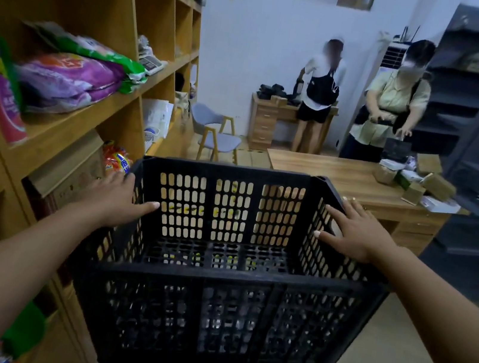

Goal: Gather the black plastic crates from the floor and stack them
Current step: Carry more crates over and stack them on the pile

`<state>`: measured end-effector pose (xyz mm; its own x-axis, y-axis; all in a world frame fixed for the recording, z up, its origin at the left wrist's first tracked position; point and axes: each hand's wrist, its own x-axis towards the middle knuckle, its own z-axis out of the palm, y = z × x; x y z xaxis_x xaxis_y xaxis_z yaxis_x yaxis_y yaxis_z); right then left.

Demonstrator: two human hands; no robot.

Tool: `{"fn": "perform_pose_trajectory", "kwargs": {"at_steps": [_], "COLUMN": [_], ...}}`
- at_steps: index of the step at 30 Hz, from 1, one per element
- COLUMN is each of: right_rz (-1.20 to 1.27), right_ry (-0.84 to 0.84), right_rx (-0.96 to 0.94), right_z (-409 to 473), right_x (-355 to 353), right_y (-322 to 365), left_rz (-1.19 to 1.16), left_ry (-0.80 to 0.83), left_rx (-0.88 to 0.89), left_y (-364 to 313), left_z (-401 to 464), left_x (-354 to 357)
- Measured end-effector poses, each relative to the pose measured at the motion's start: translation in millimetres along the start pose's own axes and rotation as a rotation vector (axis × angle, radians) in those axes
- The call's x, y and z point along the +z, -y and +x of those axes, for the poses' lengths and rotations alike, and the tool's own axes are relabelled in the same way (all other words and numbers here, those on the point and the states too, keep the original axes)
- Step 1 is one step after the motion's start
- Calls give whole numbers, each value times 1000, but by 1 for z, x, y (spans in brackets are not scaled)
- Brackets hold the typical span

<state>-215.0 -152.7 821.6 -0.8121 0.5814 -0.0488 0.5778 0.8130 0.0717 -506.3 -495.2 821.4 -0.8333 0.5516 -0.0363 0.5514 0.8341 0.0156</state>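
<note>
1. While both hands press flat against the outer side walls of the top black crate (220,216), fingers mostly straight and thumbs laid over the rim rather than curled round anything, the hold looks like it depends on squeeze alone: the left hand (116,196) and right hand (358,234) could slip on the slotted plastic if the load tilts.
2. This crate sits on at least one more, the lower crate (209,327), directly beneath it; if the rims are not seated squarely, the stack may lean or topple.
3. Close on the left stands a wooden shelf unit (60,134) with bagged goods (69,76); a swing that way could snag them.
4. Ahead, a wooden table (342,175) carries small boxes (429,180), near the crate's far right corner.
5. Two people stand beyond, by a desk (268,120) and a grey chair (217,134); the floor (391,362) is pale and smooth.
</note>
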Motion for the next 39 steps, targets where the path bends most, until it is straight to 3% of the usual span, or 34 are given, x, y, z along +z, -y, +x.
{"fn": "perform_pose_trajectory", "kwargs": {"at_steps": [3, 7, 14, 18, 28, 33, 36, 39], "right_rz": [0, 193, 41, 172, 162, 83, 123, 256], "right_ry": [27, 17, 53, 22, -3, -187, -319, -321], "right_rx": [-10, -25, -41, -51, -42, -90, -110, -79], "right_z": [11, 10, 14, 11, 13, 5, -8, -23], "right_x": [14, 12, 11, 15, 12, 5, -3, -9], "right_y": [-4, -7, -6, -8, -5, -2, 2, 10], "left_rz": [13, 29, 81, 40, 13, 34, -111, -280], "left_ry": [0, -54, -1, 3, -4, -99, -191, -186], "left_rx": [4, 18, -8, -6, -3, 21, 44, 57], "left_y": [-2, -1, -10, -9, -11, -12, -15, -21], "left_z": [7, 4, 5, 0, 1, -1, -7, -16], "left_x": [16, 23, 16, 17, 17, 14, 7, 7]}}
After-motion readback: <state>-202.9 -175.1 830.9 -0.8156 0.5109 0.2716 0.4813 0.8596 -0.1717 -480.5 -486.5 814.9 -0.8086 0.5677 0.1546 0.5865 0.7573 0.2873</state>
